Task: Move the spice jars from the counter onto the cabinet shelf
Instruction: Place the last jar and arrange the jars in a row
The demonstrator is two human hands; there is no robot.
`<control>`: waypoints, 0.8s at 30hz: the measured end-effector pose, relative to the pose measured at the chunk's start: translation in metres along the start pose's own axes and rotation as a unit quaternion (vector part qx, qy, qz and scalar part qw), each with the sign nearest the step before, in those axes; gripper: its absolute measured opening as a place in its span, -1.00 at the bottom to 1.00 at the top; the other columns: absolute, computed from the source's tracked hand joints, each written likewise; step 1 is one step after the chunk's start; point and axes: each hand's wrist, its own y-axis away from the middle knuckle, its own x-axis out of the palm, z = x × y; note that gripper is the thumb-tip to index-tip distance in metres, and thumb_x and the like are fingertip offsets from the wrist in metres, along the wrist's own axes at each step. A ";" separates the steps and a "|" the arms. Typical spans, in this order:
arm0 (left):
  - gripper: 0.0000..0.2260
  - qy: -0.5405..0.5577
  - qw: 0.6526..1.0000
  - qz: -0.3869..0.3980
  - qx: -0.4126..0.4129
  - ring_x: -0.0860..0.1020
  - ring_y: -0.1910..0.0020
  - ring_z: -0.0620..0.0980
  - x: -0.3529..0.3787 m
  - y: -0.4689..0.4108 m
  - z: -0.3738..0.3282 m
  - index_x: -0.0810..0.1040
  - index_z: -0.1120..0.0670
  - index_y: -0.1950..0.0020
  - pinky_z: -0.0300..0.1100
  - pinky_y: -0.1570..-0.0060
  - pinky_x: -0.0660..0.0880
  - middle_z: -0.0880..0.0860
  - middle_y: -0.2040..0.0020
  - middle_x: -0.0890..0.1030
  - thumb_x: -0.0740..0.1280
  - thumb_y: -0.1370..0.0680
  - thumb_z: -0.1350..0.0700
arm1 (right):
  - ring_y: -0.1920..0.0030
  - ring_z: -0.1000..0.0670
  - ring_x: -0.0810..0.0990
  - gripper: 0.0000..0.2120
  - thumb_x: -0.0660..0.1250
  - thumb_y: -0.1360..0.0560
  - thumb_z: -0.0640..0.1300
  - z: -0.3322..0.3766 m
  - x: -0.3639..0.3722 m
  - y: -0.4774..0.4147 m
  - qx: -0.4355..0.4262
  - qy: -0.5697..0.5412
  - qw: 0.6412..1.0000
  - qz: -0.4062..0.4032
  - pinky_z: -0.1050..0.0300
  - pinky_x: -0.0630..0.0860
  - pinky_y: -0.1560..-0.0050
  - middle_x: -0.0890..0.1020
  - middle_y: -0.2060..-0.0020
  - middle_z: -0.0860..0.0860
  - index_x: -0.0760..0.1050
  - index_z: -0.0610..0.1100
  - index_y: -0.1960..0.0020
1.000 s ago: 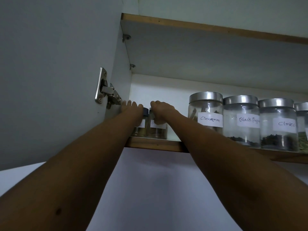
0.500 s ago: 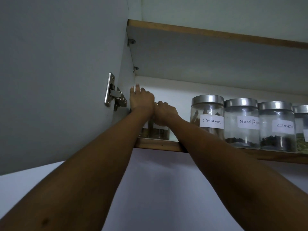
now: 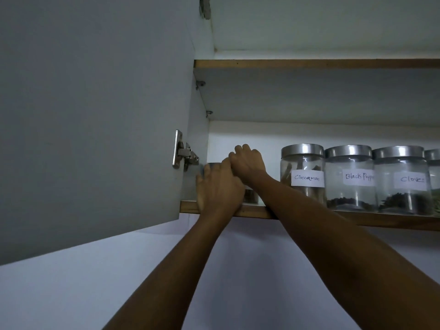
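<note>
Two hands were raised to the lower shelf (image 3: 309,214) of a wall cabinet, at its left end. The left hand (image 3: 219,186) lay back-outward across the shelf front, and the right hand (image 3: 247,163) sat just above it, touching it, with knuckles bent.

One small jar (image 3: 250,196) was partly visible between the hands, standing on the shelf. A dark lid edge (image 3: 214,165) showed above the left fingers. Whether it belonged to that jar or to a second could not be told.

The grip of either hand could not be judged, as the fingers' far sides were hidden.

Four large glass jars with metal lids stood upright in one row to the right, side by side:
- Cinnamon jar (image 3: 302,163)
- Black Pepper jar (image 3: 350,194)
- Cloves jar (image 3: 402,198)
- fourth jar (image 3: 434,172), cut off by the frame edge, label unread

One cabinet door (image 3: 95,115) stood open at left, with one hinge (image 3: 184,151) in full view. Two pegs (image 3: 201,84) carried one upper shelf (image 3: 309,63).
</note>
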 end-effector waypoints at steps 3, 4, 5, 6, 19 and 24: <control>-0.65 0.031 0.999 -0.003 -0.028 0.46 -0.19 0.10 -0.002 0.001 -0.001 0.39 0.10 -0.29 0.03 -0.15 0.43 0.12 -0.19 0.53 0.20 -0.51 0.09 | -0.04 -0.12 0.49 -0.84 0.29 -0.49 -0.26 0.002 -0.013 0.000 0.037 -0.028 0.999 -0.016 0.11 0.33 0.18 0.52 -0.05 -0.16 0.48 -0.27 -0.06; -0.60 0.032 0.999 -0.001 -0.030 0.43 -0.22 0.11 -0.002 0.001 -0.002 0.34 0.09 -0.35 0.01 -0.15 0.42 0.12 -0.22 0.52 0.22 -0.51 0.08 | -0.05 -0.14 0.49 -0.84 0.29 -0.48 -0.30 0.003 -0.019 0.001 0.050 -0.040 0.998 -0.018 0.11 0.35 0.17 0.51 -0.05 -0.18 0.47 -0.28 -0.06; -0.54 0.035 0.999 0.004 -0.029 0.40 -0.27 0.12 -0.003 0.002 -0.003 0.28 0.08 -0.41 0.02 -0.16 0.39 0.12 -0.26 0.49 0.23 -0.51 0.05 | -0.05 -0.14 0.50 -0.83 0.27 -0.48 -0.33 0.004 -0.025 0.002 0.058 -0.050 0.997 -0.022 0.10 0.36 0.16 0.51 -0.06 -0.19 0.47 -0.28 -0.07; -0.48 0.041 0.999 0.007 -0.027 0.36 -0.31 0.13 -0.004 0.001 -0.003 0.21 0.06 -0.45 0.03 -0.17 0.37 0.11 -0.29 0.47 0.25 -0.51 0.03 | -0.04 -0.14 0.50 -0.83 0.27 -0.48 -0.34 0.005 -0.031 0.002 0.060 -0.055 0.996 -0.032 0.10 0.36 0.16 0.51 -0.06 -0.19 0.47 -0.28 -0.07; -0.54 0.065 0.994 0.086 0.005 0.35 -0.32 0.12 -0.003 0.006 -0.014 0.28 0.00 -0.42 -0.01 -0.14 0.36 0.09 -0.34 0.45 0.25 -0.54 -0.05 | 0.25 -0.13 0.48 -0.78 0.26 -0.26 -0.24 -0.066 -0.096 0.075 0.022 -0.116 0.956 -0.270 0.08 0.35 0.30 0.55 0.17 -0.16 0.50 -0.25 0.10; -0.58 0.213 0.973 0.039 0.081 0.39 -0.32 0.05 -0.001 0.000 -0.067 0.31 0.09 -0.42 0.04 -0.30 0.36 0.11 -0.36 0.42 0.25 -0.58 0.06 | 0.18 -0.13 0.51 -0.68 0.28 -0.35 -0.16 -0.102 -0.094 0.107 0.050 -0.098 0.962 -0.251 0.03 0.37 0.19 0.56 0.11 -0.13 0.48 -0.22 -0.08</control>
